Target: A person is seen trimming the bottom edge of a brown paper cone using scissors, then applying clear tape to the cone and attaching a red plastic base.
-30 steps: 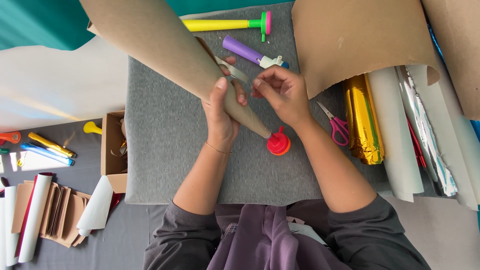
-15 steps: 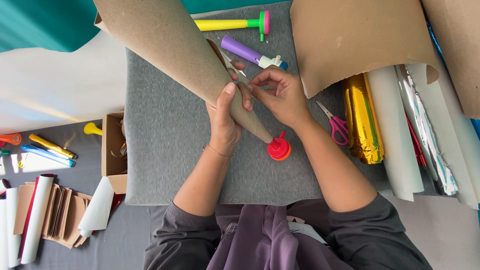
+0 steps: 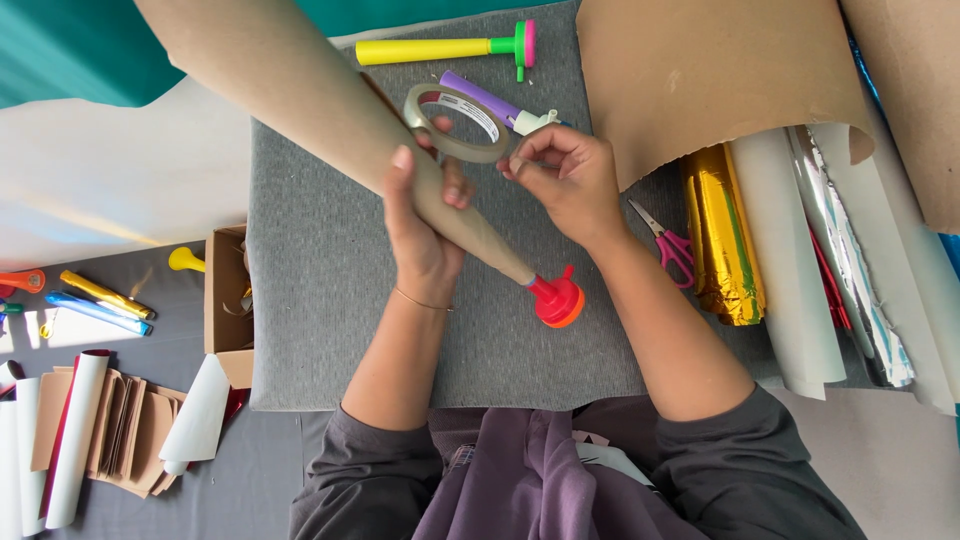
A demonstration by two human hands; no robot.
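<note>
Since the frame a second ago, a roll of clear tape (image 3: 458,122) has come up into view at the fingertips, where before the two hands were only pressed together on the seam of the brown paper cone (image 3: 330,110). The right hand (image 3: 566,180) now pinches the tape ring's right edge between thumb and forefinger, fingers curled in and pressed together on it, and the ring stands nearly face-on to the camera just above the cone's flank. The left hand (image 3: 420,225) is wrapped around the cone's narrow part, fingers closed over the paper with the forefinger laid along it and the thumb tip poking out on the right, touching or nearly touching the ring's lower rim. The cone's long axis runs from wide at the upper left to its tip at the lower right, where a red and orange horn mouthpiece (image 3: 556,298) sticks out. The tape lies up and slightly right of the left hand's grip, so the right hand is the nearer one to it. All this is held over a grey felt mat (image 3: 320,300). Beyond lie a purple party horn (image 3: 490,100), a yellow party horn (image 3: 440,48), pink scissors (image 3: 668,243), a gold foil roll (image 3: 722,235) and a curled brown paper sheet (image 3: 720,70).
</note>
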